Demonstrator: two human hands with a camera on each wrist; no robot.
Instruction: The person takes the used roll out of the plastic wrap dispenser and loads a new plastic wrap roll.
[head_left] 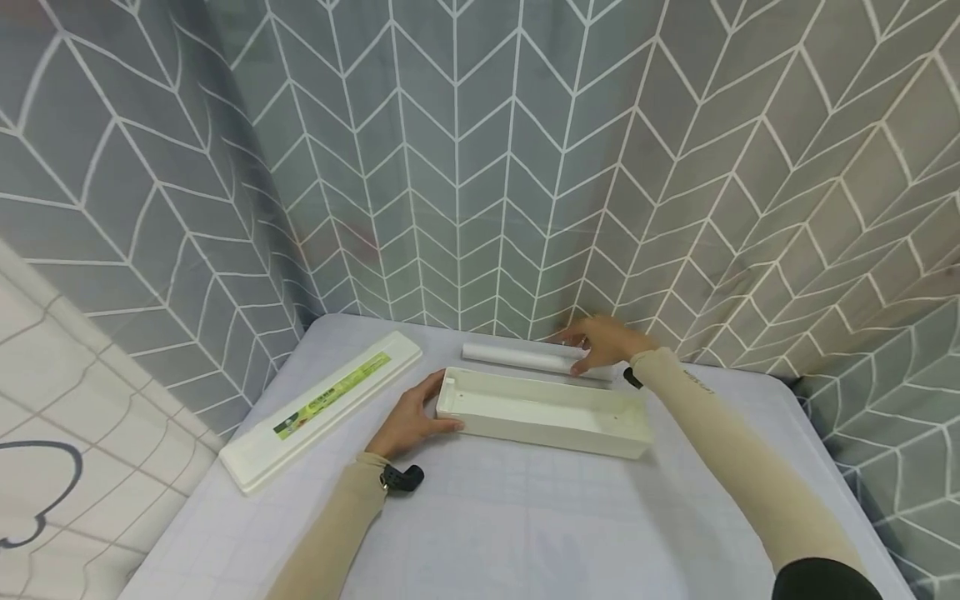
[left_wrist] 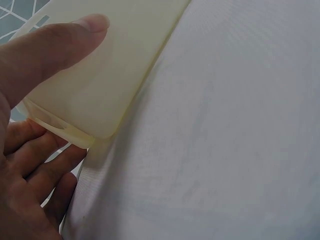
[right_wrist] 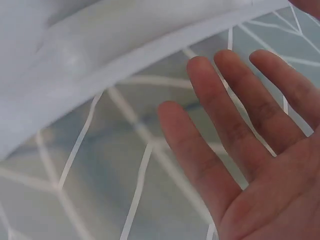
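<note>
My left hand (head_left: 408,423) grips the left end of a long cream plastic box (head_left: 547,429), which stands without a lid on the table. In the left wrist view the thumb (left_wrist: 75,42) lies along the box's long wall, and the other fingers are at its end. Behind the box, a white roll (head_left: 510,358) lies parallel to it near the table's far edge. My right hand (head_left: 609,340) reaches over the right part of this roll, thumb on the near side. Its fingers (right_wrist: 230,120) are straight and spread beyond the table edge in the right wrist view.
A long white lid (head_left: 255,454) with a green printed label (head_left: 333,395) lies slanted at the left of the table. White cloth covers the table (head_left: 525,533). A grey curtain with white chevron lines (head_left: 480,167) hangs directly behind the far edge.
</note>
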